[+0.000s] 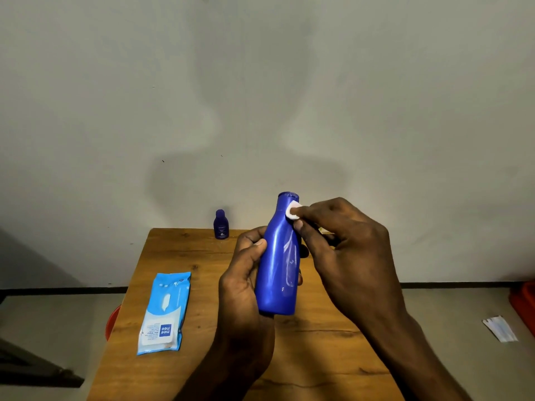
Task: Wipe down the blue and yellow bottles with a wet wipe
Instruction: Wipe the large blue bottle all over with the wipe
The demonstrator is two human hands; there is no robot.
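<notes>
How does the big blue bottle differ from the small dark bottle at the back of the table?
The big blue bottle is bright blue; the small dark bottle is deep violet. The big one is held above the table in the left hand; the small one stands untouched at the far edge. Both are upright, capped.

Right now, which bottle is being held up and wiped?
The big blue bottle: left hand holds it, right hand wipes its neck. The small purple bottle stands untouched.
</notes>
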